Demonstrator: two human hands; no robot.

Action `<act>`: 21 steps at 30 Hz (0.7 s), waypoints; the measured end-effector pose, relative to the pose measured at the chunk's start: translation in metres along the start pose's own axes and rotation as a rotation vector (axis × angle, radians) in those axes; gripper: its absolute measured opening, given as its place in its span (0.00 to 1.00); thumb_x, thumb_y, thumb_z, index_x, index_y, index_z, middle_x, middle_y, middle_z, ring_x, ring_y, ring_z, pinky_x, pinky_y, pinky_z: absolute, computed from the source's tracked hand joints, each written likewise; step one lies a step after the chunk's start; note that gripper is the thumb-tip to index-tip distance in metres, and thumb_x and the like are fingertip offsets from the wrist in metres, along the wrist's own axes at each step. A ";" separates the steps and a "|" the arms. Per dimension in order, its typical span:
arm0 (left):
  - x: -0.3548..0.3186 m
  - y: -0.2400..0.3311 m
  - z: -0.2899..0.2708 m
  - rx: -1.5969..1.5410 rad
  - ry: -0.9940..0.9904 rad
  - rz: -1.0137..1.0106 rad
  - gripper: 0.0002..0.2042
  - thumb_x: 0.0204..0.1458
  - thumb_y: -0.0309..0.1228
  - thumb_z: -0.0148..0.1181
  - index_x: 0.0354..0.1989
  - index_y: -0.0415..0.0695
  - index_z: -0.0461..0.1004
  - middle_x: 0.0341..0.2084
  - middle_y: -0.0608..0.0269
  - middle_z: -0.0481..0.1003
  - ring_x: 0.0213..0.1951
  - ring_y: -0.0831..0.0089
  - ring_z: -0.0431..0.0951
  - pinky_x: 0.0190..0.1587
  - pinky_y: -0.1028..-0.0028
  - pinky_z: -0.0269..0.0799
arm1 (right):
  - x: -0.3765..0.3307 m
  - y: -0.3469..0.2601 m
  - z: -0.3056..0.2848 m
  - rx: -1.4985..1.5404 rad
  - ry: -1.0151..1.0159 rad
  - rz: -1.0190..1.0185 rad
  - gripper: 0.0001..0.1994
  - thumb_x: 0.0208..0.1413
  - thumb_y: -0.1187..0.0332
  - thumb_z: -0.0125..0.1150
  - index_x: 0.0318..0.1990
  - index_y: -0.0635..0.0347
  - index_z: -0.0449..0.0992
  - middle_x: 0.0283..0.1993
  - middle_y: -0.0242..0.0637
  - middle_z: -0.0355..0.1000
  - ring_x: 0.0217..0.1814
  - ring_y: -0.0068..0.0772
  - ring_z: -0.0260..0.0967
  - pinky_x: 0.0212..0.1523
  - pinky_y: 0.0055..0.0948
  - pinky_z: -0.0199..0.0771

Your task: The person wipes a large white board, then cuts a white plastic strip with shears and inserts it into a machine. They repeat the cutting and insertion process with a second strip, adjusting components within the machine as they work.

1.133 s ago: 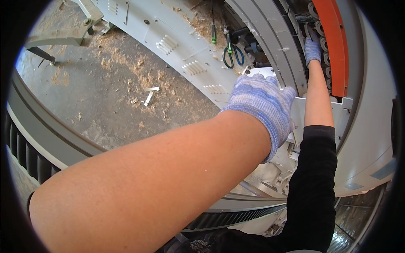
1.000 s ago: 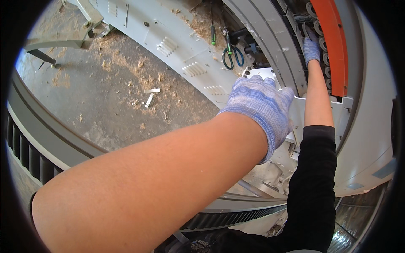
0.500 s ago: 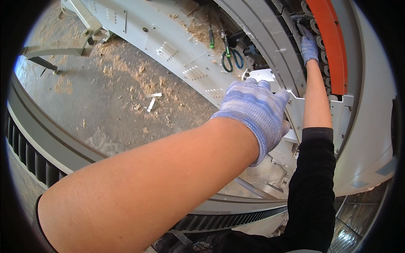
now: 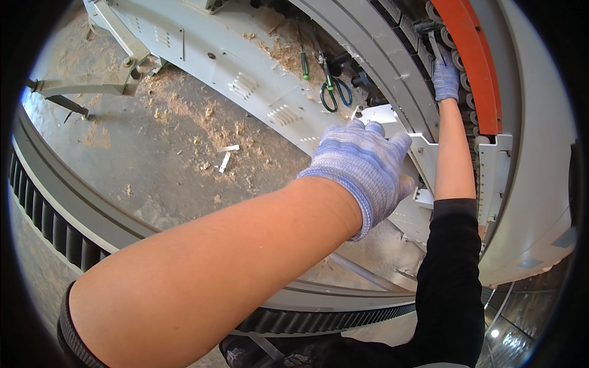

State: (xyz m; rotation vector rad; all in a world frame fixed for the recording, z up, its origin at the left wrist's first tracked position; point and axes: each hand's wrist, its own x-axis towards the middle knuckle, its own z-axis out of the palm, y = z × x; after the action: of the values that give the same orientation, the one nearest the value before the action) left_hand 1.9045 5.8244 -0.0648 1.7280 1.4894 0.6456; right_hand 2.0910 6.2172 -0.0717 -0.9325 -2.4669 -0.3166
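1. Two pale strips point(image 4: 225, 162) are scattered on the debris-strewn floor point(image 4: 153, 165).
2. Green-handled scissors point(image 4: 329, 83) are laid on the machine.
3. The gloved left hand point(image 4: 359, 161), its fingers held apart, is now drawn slightly farther from the curved grey rails point(image 4: 380, 49); close work is apparently left to the other.
4. The gloved right hand point(image 4: 446, 76) is tucked between rails and rollers point(image 4: 456, 59); a flat grey piece point(image 4: 436, 48) is seen at its fingers, whose grip cannot be told.

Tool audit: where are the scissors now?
Head view, upper centre: the scissors lie right of a green-handled tool, beyond the gloved left hand.
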 end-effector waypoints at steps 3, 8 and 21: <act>0.001 0.001 0.002 0.003 -0.010 0.000 0.26 0.59 0.49 0.48 0.61 0.46 0.61 0.54 0.51 0.68 0.57 0.57 0.67 0.57 0.61 0.66 | -0.004 0.003 0.001 -0.041 0.005 0.101 0.18 0.59 0.66 0.47 0.54 0.63 0.72 0.57 0.49 0.69 0.61 0.45 0.63 0.61 0.32 0.60; -0.001 0.000 0.006 0.017 0.020 0.009 0.26 0.59 0.49 0.47 0.61 0.46 0.61 0.55 0.51 0.66 0.57 0.57 0.67 0.57 0.60 0.66 | -0.011 0.008 0.002 0.081 0.007 0.209 0.18 0.60 0.62 0.49 0.50 0.66 0.73 0.53 0.51 0.71 0.56 0.48 0.65 0.57 0.37 0.61; 0.000 0.000 0.009 0.062 -0.029 0.025 0.24 0.58 0.49 0.47 0.58 0.48 0.64 0.50 0.52 0.70 0.54 0.57 0.70 0.54 0.60 0.67 | -0.096 -0.151 -0.019 0.439 0.275 0.189 0.08 0.58 0.66 0.55 0.39 0.61 0.75 0.31 0.31 0.71 0.33 0.21 0.64 0.38 0.26 0.68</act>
State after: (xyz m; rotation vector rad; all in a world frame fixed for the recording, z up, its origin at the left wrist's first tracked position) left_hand 1.9114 5.8222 -0.0703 1.7986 1.4846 0.5906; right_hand 2.0595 6.0448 -0.1118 -0.8552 -2.0581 0.1495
